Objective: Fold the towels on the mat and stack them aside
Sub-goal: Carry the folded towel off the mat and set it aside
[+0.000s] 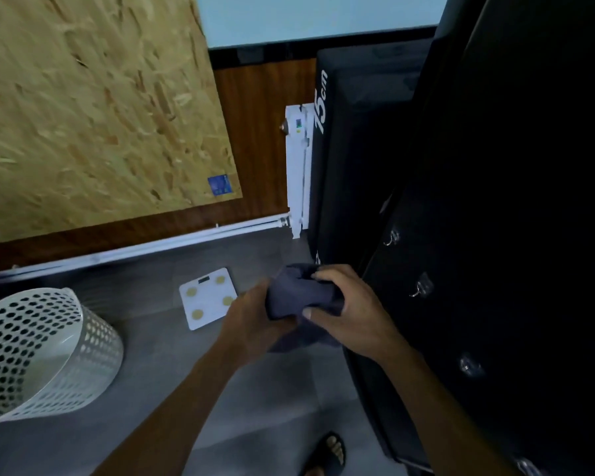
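Observation:
A dark grey-blue towel (298, 297) is bunched up in the air above the grey floor, held between both hands. My left hand (251, 322) grips its lower left side from underneath. My right hand (346, 309) curls over its top right, thumb pressed on the cloth. A loose end of the towel hangs down below my hands. The thick black mat (495, 235) fills the right side of the view, its surface too dark to show anything on it.
A white perforated laundry basket (38, 355) lies tilted at the left. A white bathroom scale (208, 298) lies on the floor just left of my hands. A chipboard panel (93, 108) leans on the wall. My sandalled foot (327, 455) stands at the bottom.

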### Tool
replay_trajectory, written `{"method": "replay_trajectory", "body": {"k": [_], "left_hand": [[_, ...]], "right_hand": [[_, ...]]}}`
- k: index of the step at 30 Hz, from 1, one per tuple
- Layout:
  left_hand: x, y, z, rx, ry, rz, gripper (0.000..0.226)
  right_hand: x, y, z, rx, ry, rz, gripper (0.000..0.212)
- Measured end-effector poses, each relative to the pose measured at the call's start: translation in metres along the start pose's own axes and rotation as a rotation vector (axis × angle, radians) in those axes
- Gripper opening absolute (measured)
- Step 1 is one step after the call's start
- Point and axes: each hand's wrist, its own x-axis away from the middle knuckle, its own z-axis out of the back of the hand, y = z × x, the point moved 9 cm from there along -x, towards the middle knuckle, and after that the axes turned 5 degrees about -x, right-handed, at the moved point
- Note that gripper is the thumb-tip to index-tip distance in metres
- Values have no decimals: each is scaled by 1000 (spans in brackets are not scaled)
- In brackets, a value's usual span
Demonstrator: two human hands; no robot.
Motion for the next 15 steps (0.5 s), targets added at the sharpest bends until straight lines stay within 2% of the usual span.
{"method": "replay_trajectory", "body": {"k": [2,4,6,8,11,13,15], "left_hand": [[-18,21,-7,-44,2,-24,59],[-37,37,-20,3,-59,-95,59],[-53,52,-32,217,-216,-170,58],[-75,58,-34,427,-287,-193,54],[-122,74,-37,352,-368,-313,38],[-147,88,-57,270,-570,-377,24],[-167,99,-77,244,-749,-416,29]], "right_hand": [[-16,17,6,-28,-23,-64,32],[-29,33,19,-18,14,-97,33],[-40,47,30,23,15,-86,24],[-49,61,33,47,-12,-76,17],[-60,79,32,89,-24,-81,14],[-65,94,35,31,33,-119,13],[-70,114,41,-59,141,-213,11]]}}
